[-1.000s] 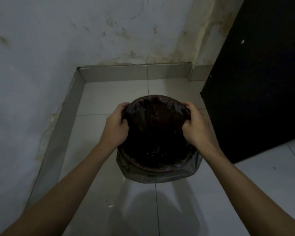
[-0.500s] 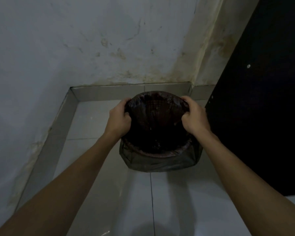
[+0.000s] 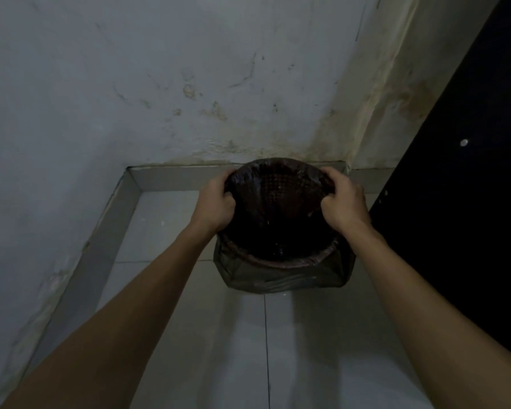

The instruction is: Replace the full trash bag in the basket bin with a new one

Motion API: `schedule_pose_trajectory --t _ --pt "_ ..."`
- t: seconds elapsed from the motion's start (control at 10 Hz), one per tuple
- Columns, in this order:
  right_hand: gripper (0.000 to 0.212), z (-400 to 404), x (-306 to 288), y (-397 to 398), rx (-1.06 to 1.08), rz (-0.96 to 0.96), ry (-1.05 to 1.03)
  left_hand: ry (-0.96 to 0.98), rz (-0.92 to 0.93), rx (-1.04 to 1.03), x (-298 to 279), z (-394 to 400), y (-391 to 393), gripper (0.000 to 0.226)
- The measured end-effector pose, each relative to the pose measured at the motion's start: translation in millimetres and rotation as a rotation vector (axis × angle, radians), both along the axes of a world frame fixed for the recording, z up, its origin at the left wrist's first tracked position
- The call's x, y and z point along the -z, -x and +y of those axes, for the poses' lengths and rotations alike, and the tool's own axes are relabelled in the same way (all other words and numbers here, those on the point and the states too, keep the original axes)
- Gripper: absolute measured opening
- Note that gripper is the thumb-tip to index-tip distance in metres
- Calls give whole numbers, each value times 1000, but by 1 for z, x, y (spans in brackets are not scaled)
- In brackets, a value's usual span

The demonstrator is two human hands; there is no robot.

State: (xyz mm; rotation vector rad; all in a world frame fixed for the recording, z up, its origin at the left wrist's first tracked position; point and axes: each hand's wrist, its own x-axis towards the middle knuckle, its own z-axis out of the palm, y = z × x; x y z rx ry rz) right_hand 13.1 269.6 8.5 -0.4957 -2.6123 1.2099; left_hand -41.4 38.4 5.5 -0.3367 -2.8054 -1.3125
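While both hands grip its rim, basket bin (image 3: 281, 219) lined — left hand (image 3: 216, 202), right hand (image 3: 344, 202), fingers curled.

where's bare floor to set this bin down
Bare tile lies left of the basket bin, between it and the skirting, and toward the camera, between the forearms. Tight on the right: the dark door stands close beside the right hand.

Dark brown basket bin (image 3: 278, 202), woven in a fine lattice pattern, lined with a glossy black trash bag (image 3: 281, 278) that reads grey-green outside. Pale grey floor tiles (image 3: 171, 237) at 6 o'clock, bluish-white wall (image 3: 130, 84) with yellow-brown stains, black panel (image 3: 469, 172) at 3 o'clock.
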Motion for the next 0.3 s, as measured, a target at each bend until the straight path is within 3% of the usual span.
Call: schedule_pose_trajectory --t 0.1,0.2,0.3 --pt "48 4 -4 -3 -48 -71 41 19 -33 7 -3 0 -1 51" --pt "52 4 -26 -4 -88 -201 -12 51 -115 12 -21 -5 -5 58" --pt "61 0 -58 -9 -62 -220 -217 159 -44 15 -44 -13 -17 54"
